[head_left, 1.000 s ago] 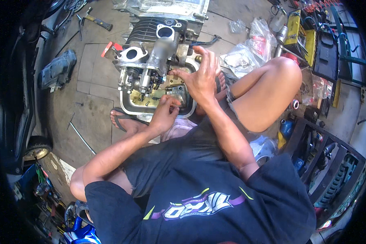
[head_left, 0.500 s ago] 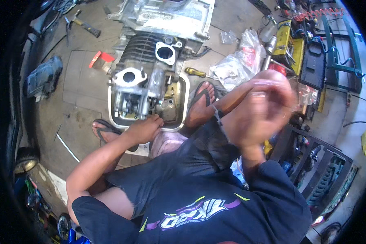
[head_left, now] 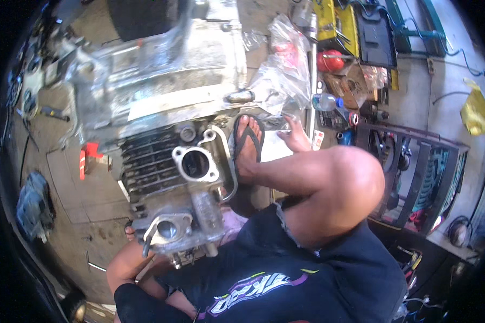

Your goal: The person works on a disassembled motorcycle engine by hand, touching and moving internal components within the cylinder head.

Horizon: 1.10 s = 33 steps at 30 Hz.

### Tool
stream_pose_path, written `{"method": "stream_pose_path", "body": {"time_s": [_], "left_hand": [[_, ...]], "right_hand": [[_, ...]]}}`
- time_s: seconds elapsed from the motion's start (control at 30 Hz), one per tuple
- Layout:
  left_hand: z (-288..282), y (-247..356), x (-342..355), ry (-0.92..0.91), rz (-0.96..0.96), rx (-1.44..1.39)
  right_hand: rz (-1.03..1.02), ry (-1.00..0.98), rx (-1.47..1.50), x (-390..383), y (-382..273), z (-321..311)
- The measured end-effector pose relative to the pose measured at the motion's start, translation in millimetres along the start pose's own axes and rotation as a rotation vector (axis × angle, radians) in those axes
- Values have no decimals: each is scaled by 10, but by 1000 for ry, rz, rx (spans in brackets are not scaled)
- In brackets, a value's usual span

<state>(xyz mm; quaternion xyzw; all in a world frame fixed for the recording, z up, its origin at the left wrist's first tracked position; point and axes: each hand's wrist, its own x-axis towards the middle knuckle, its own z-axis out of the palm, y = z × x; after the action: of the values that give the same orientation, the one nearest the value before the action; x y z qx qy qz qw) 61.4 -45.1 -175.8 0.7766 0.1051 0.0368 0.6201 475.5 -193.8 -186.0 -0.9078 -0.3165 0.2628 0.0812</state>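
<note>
Just ahead of the right hand (head_left: 295, 137), which rests fingers spread and empty on a white sheet (head_left: 275, 146), lies the clear plastic bag (head_left: 283, 70); engine block (head_left: 170, 177) sits well left, left hand hidden, grip unknown.

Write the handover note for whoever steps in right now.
Right hand: open, empty, reaching past the sandalled foot over the white sheet, near the clear plastic bags.
Left hand: hidden behind the engine.
The engine sits on the floor between the legs, both round ports uncovered.
Done: no tool held. Left: ports bare; a screwdriver lies far left on the floor.
</note>
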Motion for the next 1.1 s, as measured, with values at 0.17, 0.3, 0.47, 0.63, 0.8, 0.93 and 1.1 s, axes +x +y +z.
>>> {"method": "stream_pose_path", "body": {"time_s": [0.17,0.3,0.47,0.63,0.8,0.93,1.1], "left_hand": [[-178,275,477,-75,20,48],[108,629,831,-130,32,41],[434,1201,1121,121,-1,234],[399,304,1550,274,4,36],[687,404,2161,149,-239,-435],[562,666,2267,83,179,260],[186,1028,2490,122,423,915]], "right_hand": [[41,265,-40,77,-38,621],[25,470,74,105,260,637],[-83,901,479,-364,-325,358],[-201,757,1012,-1232,-864,-133],[-134,795,1361,-1447,-731,-58],[-131,663,1642,-1406,-647,-221],[-167,1037,1246,-1516,-810,-455]]}}
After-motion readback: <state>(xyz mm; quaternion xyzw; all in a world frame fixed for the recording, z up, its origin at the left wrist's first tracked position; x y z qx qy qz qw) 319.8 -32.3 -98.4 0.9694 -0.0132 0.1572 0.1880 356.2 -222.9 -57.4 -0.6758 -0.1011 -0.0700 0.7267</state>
